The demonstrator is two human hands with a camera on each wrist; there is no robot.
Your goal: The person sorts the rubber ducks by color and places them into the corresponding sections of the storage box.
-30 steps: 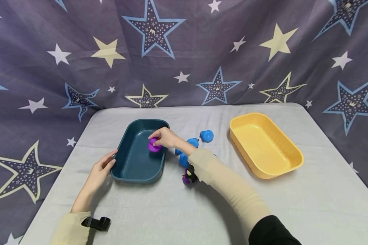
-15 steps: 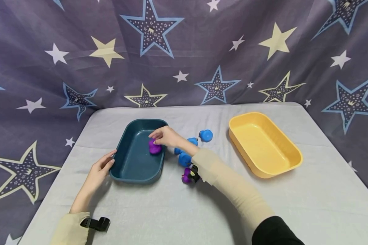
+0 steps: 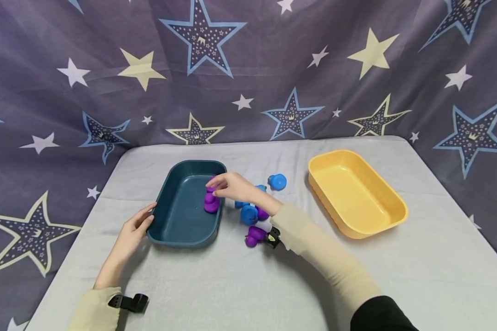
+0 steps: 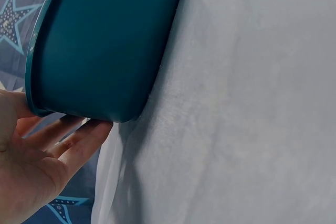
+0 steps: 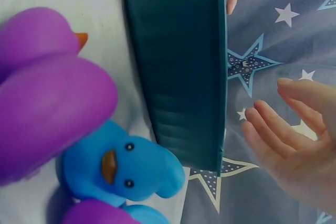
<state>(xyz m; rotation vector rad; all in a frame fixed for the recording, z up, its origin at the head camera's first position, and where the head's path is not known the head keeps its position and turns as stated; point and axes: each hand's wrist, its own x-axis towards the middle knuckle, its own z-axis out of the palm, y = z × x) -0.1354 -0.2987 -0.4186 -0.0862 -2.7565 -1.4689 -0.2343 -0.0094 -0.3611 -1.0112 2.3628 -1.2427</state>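
Note:
My left hand [image 3: 133, 232] rests at the left side of a dark teal tray [image 3: 178, 234]; its extended fingers touch the tray's outer wall in the left wrist view. Over the tray's right rim, my right hand [image 3: 234, 187] has its fingers parted, with nothing between them in the right wrist view. Just below its fingertips a purple rubber duck [image 3: 211, 203] lies in the tray, and more purple shows partly hidden behind the fingers. Right of the tray, a purple duck [image 5: 47, 114] and a blue duck [image 5: 123, 163] lie under the right forearm.
A yellow tray [image 3: 358, 232] stands on the right of the white cloth-covered table [image 3: 182, 294]. Another blue duck [image 3: 277, 182] lies between the trays. A star-printed curtain [image 3: 240, 59] hangs behind. Further blue and purple ducks are partly hidden by the right arm.
My right hand has let go of the purple duck inside the teal tray and drawn slightly to the right. The left hand stays at the tray. More ducks show beneath the right arm.

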